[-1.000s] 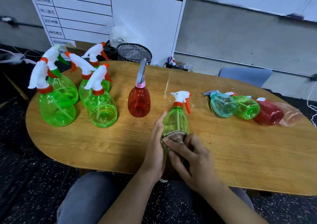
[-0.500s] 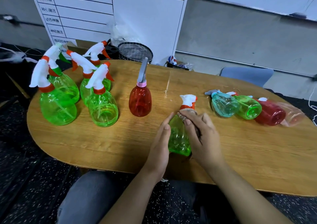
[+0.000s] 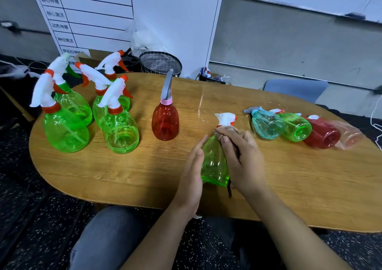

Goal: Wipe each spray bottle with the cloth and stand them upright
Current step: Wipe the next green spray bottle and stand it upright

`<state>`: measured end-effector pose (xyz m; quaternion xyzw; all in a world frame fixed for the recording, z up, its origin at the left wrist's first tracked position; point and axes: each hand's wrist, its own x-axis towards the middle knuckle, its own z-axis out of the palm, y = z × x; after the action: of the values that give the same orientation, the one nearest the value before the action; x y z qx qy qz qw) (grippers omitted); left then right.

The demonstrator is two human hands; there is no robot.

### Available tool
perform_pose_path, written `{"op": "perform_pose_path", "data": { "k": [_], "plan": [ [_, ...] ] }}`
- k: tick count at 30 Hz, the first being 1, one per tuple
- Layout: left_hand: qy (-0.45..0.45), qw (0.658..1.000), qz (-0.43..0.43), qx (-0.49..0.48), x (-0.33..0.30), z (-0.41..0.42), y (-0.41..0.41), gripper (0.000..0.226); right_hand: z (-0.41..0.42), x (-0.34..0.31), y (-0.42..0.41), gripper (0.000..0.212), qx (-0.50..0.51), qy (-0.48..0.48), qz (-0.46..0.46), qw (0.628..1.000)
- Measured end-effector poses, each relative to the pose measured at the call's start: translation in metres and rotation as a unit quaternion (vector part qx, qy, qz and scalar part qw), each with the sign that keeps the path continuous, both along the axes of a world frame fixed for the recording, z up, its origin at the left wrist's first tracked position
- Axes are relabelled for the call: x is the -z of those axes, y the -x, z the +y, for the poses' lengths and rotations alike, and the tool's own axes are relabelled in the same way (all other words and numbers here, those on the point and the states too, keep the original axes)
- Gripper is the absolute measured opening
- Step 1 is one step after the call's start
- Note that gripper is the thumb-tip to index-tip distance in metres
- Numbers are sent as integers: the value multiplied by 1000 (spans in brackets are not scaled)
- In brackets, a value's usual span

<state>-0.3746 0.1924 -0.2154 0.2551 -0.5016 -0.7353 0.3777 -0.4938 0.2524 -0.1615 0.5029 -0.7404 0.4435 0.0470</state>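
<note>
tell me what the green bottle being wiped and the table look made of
Green bottle: looks like thin clear-tinted plastic, glossy; you can see through it. Table: wood or wood-look laminate, matte, with visible grain; which one is unclear.

Oval wooden table [image 3: 107, 172] taking up the middle, grain running lengthwise. Dark speckled floor [image 3: 31, 218] showing beneath it. Grey wall [image 3: 289, 42] running behind, a rail crossing it low. White chart board [image 3: 128, 17] with ruled rows leaning against the wall. Mesh wastebasket [image 3: 161, 63] sitting at its foot. Blue-grey chair back [image 3: 295, 90] peeking over the far edge.
</note>
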Motion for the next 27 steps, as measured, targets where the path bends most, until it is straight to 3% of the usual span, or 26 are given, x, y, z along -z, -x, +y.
{"op": "perform_pose_path", "data": {
  "k": [8, 11, 13, 16, 17, 20, 22, 27],
  "plan": [
    [-85, 995, 38, 19, -3, -8, -6, 42, 35, 27, -30, 32, -145, -2, 123, 982],
    [-101, 993, 55, 26, -6, -8, -7, 43, 40, 32, -32, 33, -153, -6, 141, 978],
    [-94, 994, 56, 27, -8, -7, -6, 47, 41, 29, -33, 32, -152, 5, 72, 986],
    [-74, 996, 47, 13, -9, -5, -6, 75, 38, 25, -33, 27, -104, 75, -120, 984],
    [-59, 997, 41, 7, -9, -4, -6, 83, 36, 26, -32, 27, -83, 116, -207, 968],
    [-24, 999, 28, 6, -7, -2, -4, 102, 26, 31, -28, 27, -43, 185, -450, 872],
    [-12, 1000, 25, 11, -6, 0, -5, 109, 25, 39, -28, 31, -37, 177, -490, 853],
    [-5, 1000, 8, 3, -5, -1, -1, 95, 26, 50, -29, 32, -46, 159, -444, 880]
  ]
}}
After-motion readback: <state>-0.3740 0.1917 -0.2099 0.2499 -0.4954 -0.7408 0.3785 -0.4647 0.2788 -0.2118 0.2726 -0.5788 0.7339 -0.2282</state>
